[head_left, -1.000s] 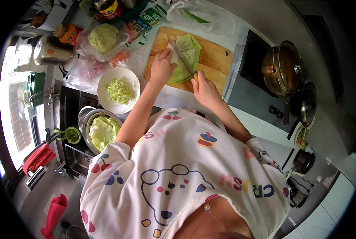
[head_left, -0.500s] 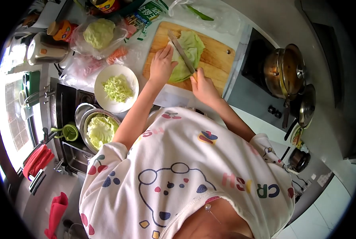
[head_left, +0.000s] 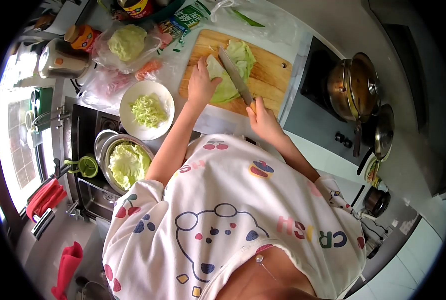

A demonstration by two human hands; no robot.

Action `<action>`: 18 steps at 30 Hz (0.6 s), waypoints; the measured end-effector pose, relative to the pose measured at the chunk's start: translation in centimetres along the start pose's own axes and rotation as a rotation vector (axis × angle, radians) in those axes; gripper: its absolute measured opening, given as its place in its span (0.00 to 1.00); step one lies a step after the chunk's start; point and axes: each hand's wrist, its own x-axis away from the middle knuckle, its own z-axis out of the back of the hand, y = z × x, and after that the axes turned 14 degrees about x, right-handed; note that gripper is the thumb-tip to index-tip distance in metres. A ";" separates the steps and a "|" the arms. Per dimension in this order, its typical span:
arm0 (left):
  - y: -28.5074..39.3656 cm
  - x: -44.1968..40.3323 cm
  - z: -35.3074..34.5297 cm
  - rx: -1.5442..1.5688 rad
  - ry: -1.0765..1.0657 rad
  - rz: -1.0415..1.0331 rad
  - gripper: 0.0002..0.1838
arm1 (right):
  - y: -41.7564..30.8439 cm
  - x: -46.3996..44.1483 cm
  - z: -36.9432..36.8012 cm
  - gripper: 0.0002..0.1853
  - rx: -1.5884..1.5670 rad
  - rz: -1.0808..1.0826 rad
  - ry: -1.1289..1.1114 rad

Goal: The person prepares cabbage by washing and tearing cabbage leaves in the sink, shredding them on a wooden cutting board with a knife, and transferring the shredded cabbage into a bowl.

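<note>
My right hand (head_left: 265, 120) is closed around the handle of a kitchen knife (head_left: 235, 75). The blade points up and to the left, between two parts of pale green cabbage leaf (head_left: 242, 52) on the wooden cutting board (head_left: 273, 75). On the near left side of the blade lies the other leaf part (head_left: 224, 90). My left hand (head_left: 202, 85) is at the board's left side, thumb apart from the fingers, beside that leaf's edge; I cannot tell whether it touches. A white plate (head_left: 128, 127) left of my forearm bears a heap of shredded cabbage (head_left: 148, 110).
A metal bowl (head_left: 103, 157) with cabbage leaves (head_left: 129, 165) stands at the sink (head_left: 95, 197). A bagged cabbage head (head_left: 127, 42) sits at the back left, near a green packet (head_left: 188, 17). On the right, a lidded pot (head_left: 340, 90) is on the stove (head_left: 308, 115).
The knife and my right hand have moved slightly right and toward me. My left hand has drawn back a little to the left, and a gap now shows between the leaf parts.
</note>
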 end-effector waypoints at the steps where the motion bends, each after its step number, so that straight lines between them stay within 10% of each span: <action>1: -0.2 -0.1 -0.2 -0.016 -0.017 0.029 0.42 | 0.1 -0.1 -0.5 0.15 -0.013 0.009 0.003; 18: 2.2 -6.1 0.8 0.785 -0.376 0.260 0.28 | 2.4 5.6 1.0 0.14 -0.284 -0.117 0.241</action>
